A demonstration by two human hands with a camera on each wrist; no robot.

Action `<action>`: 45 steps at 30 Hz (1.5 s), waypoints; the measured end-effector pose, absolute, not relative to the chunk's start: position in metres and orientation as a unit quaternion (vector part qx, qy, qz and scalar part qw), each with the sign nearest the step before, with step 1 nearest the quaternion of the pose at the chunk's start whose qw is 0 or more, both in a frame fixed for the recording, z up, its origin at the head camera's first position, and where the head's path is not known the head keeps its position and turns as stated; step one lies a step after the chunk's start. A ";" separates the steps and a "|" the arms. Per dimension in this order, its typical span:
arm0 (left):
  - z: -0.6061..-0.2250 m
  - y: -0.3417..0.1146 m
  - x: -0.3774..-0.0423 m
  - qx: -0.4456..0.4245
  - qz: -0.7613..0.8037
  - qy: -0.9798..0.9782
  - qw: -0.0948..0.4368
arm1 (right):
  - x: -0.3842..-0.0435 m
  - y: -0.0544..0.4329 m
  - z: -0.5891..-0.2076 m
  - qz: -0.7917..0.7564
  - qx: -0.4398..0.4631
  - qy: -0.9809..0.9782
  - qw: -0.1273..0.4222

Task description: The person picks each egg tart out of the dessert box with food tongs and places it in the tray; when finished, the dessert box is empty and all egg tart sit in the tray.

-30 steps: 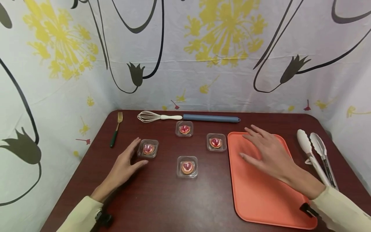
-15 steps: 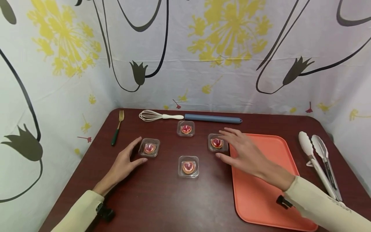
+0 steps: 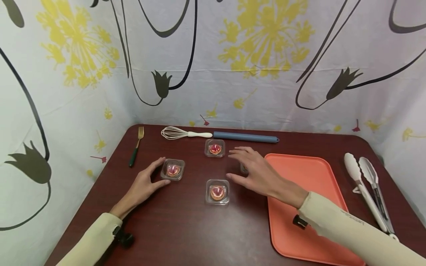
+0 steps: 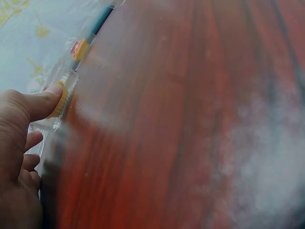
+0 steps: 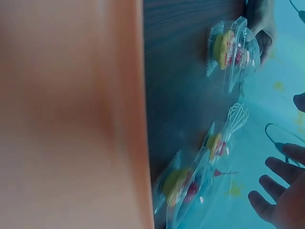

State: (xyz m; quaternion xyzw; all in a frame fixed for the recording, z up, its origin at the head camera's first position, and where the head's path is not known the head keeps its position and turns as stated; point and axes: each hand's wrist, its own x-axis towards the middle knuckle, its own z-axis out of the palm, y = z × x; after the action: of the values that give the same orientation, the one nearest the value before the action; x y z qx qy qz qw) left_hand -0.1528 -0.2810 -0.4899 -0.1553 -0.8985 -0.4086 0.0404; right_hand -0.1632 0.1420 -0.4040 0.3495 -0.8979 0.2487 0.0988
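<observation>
My left hand (image 3: 141,186) is beside a clear plastic box with a small fruit tart (image 3: 173,170), thumb and fingers spread around its left side; whether they touch it is unclear. In the left wrist view the thumb (image 4: 45,102) overlaps the box. My right hand (image 3: 257,171), fingers spread and holding nothing, hovers over the right boxed tart (image 3: 244,169), mostly hiding it. Another boxed tart (image 3: 217,192) sits nearest me in the middle, and one more (image 3: 215,148) lies at the back. The right wrist view shows domed lids over the tarts (image 5: 181,188).
An orange tray (image 3: 306,236) lies on the right of the dark wooden table (image 3: 186,236), under my right forearm. Tongs (image 3: 366,192) are at the far right. A whisk (image 3: 186,133) and blue rolling pin (image 3: 246,137) line the back; a green-handled fork (image 3: 135,147) lies left.
My right hand has moved left from above the tray to over the right boxed tart, partly covering it. The left hand stays by its box. The view has shifted slightly.
</observation>
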 end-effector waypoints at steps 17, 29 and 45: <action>-0.493 -0.274 -0.155 -0.155 -0.419 -0.893 0.055 | -0.188 0.078 -0.415 0.262 0.402 -0.874 0.078; -0.527 -0.277 -0.169 -0.200 -0.397 -0.883 0.151 | -0.196 0.044 -0.420 0.237 0.455 -0.855 0.074; -0.499 -0.261 -0.156 -0.203 -0.393 -0.889 0.115 | -0.202 0.005 -0.422 0.165 0.475 -0.864 0.013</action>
State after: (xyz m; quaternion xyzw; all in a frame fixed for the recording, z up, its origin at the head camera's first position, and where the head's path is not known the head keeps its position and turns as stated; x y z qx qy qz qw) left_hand -0.1564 -0.2614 -0.4991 -0.2033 -0.8894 -0.3928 0.1152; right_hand -0.2017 0.0048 -0.4218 0.4750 -0.8643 0.1647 0.0130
